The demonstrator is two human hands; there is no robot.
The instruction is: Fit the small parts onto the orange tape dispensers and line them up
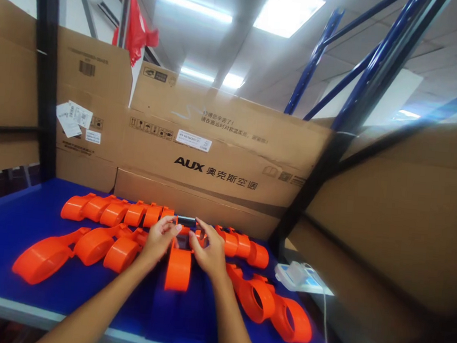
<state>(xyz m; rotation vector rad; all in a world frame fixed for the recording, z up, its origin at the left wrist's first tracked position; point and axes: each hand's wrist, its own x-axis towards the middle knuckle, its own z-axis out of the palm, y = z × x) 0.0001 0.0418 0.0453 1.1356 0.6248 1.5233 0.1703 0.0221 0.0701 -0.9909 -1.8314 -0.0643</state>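
Both my hands meet at the middle of a blue table (2, 237). My left hand (159, 240) and my right hand (208, 250) pinch the far end of one orange plastic holder (178, 267), whose ring end points toward me. A small black part (186, 221) sits at that far end between my fingertips. Several more orange holders lie in rows: a back left row (113, 210), a front left group (81, 247), a back right row (241, 246) and a front right group (268, 303).
Large cardboard boxes (217, 154) wall in the table at the back, left and right. A white device (297, 276) with a white cable lies at the table's right edge. Blue and black shelf posts rise behind.
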